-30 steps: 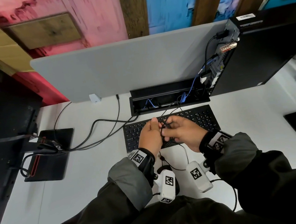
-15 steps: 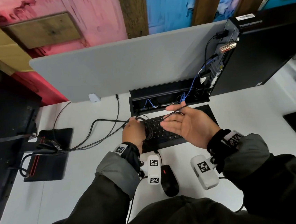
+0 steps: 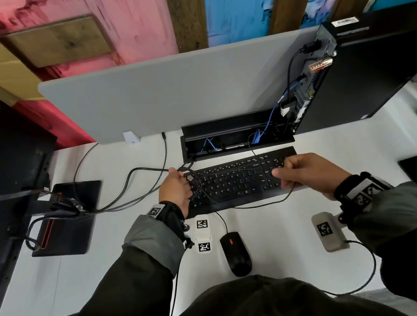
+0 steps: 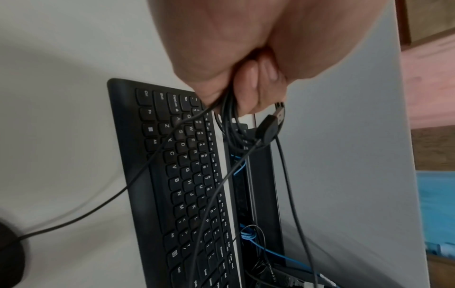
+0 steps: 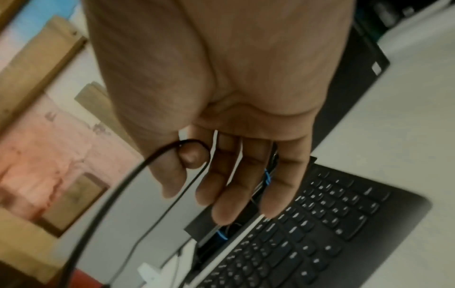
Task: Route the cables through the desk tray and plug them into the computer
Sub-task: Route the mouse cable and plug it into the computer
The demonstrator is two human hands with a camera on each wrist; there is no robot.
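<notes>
Two hands that were knotted together over the middle of the flat black keyboard a second ago are now well apart, and a length of thin black cable has been drawn out between them. The left hand has slid to the keyboard's left end and stays clenched round a small coil of the same thin cable, with the black-and-silver USB plug poking free just beyond its curled fingers. The right hand has swung out over the right end of the keys; its thumb and forefinger pinch the cable where it loops over the thumb tip, the other fingers hanging loose.

From there the line sags onto the white desk in front of the keyboard and runs back to the black mouse with the red wheel. To me that looks like the mouse lead being unwound and measured out.

It hasn't been fed into the long black desk tray behind the keyboard, where blue cables already lie, and its plug is nowhere near the black tower computer standing at the tray's right end. So routing and plugging this one are both ahead.
</notes>
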